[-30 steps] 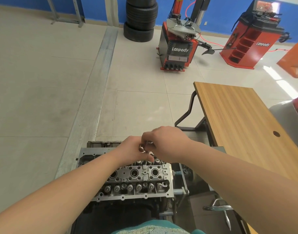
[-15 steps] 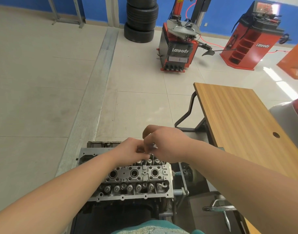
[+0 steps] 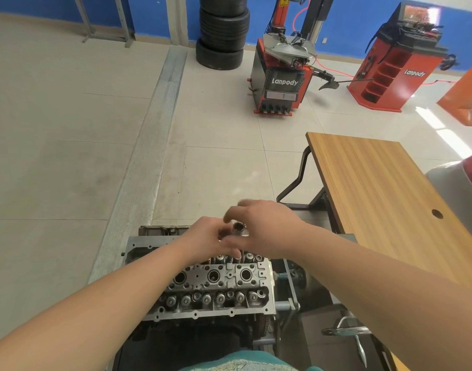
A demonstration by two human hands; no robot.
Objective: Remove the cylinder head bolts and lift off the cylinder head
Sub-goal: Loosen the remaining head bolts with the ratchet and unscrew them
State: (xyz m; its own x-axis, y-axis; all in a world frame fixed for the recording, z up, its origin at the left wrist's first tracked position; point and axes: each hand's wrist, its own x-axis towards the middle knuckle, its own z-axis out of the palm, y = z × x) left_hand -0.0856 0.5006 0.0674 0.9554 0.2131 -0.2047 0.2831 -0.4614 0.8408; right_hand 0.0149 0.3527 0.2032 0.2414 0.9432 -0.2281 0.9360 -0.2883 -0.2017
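The grey aluminium cylinder head (image 3: pixel 229 283) sits on the engine block on a stand, low in the middle of the view, with valve springs and three round bores showing on top. Both my hands are together just above its far edge. My left hand (image 3: pixel 202 238) pinches a short metal socket (image 3: pixel 239 226) that stands upright with its hollow end up. My right hand (image 3: pixel 269 230) is beside it, its blurred fingers spread in a curve around the socket. No bolt can be made out under the hands.
A wooden table (image 3: pixel 376 199) stands close on the right. A metal handle (image 3: pixel 347 330) sticks out of the engine stand at the lower right. Far off are a red tyre changer (image 3: pixel 281 79), a red wheel balancer (image 3: pixel 390 73) and stacked tyres (image 3: pixel 221 36).
Both hands rose a little above the head. My right hand's fingers have spread apart, and the socket's hollow end now shows between the hands.
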